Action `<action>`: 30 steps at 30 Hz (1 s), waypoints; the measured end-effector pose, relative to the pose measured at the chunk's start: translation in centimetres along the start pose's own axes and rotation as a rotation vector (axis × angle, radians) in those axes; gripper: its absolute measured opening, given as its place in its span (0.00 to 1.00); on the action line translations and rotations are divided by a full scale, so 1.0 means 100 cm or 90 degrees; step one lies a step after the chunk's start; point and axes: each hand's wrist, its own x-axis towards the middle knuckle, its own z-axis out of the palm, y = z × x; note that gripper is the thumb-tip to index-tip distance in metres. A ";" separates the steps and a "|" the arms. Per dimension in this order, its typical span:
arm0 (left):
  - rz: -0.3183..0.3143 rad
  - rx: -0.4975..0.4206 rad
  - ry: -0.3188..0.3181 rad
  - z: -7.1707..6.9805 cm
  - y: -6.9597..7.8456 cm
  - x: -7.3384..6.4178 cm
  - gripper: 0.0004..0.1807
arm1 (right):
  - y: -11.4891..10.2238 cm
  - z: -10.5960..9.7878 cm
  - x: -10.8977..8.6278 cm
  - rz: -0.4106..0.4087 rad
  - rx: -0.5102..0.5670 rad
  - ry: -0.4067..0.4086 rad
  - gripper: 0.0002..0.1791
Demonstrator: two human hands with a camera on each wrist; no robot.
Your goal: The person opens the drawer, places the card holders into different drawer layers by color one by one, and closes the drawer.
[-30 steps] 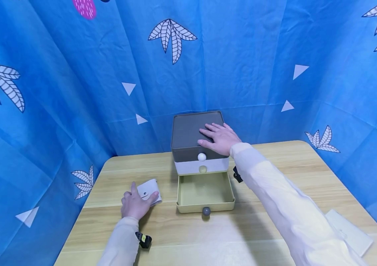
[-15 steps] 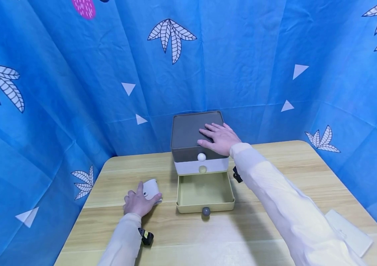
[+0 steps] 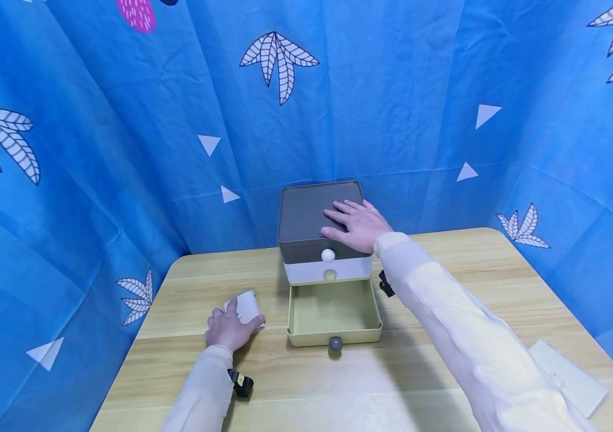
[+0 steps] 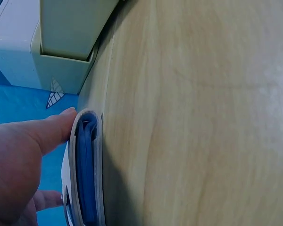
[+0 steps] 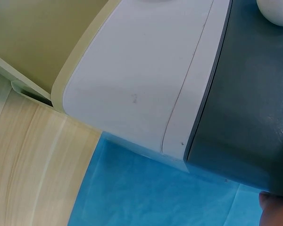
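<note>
In the head view, my left hand (image 3: 229, 328) rests over a small white snap card holder (image 3: 248, 307) lying on the table. The left wrist view shows its end-on folds, with blue sleeves (image 4: 86, 174) inside the white cover. My thumb (image 4: 61, 123) touches its folded edge, and a fingertip sits at the snap. My right hand (image 3: 357, 226) lies flat with spread fingers on the dark grey top of a drawer box (image 3: 306, 210). The box's bottom yellow-green drawer (image 3: 333, 309) is pulled out and holds nothing.
A white flat item (image 3: 568, 378) lies at the table's right side, partly behind my right sleeve. White and beige knobs mark the upper drawers, which are in; a grey knob (image 3: 335, 344) is on the pulled-out one. A blue curtain (image 3: 392, 120) surrounds the table (image 3: 371, 390).
My left hand has slid a little to the right over the card holder, its fingers drawing closer onto it. My right hand has stayed on the drawer box.
</note>
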 end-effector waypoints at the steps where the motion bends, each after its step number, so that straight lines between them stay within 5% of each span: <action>1: 0.001 -0.005 0.002 0.000 0.000 0.000 0.54 | 0.000 0.000 0.000 0.001 -0.001 0.000 0.43; 13: 0.012 -0.079 0.022 0.003 -0.001 0.003 0.54 | 0.001 0.001 -0.001 -0.001 -0.002 -0.003 0.44; 24: 0.043 -0.076 0.012 0.000 -0.003 0.006 0.53 | 0.001 0.001 0.000 0.002 -0.002 -0.002 0.43; 30: 0.061 -0.159 -0.015 -0.005 -0.008 0.007 0.44 | 0.002 0.003 0.002 0.003 -0.007 0.000 0.43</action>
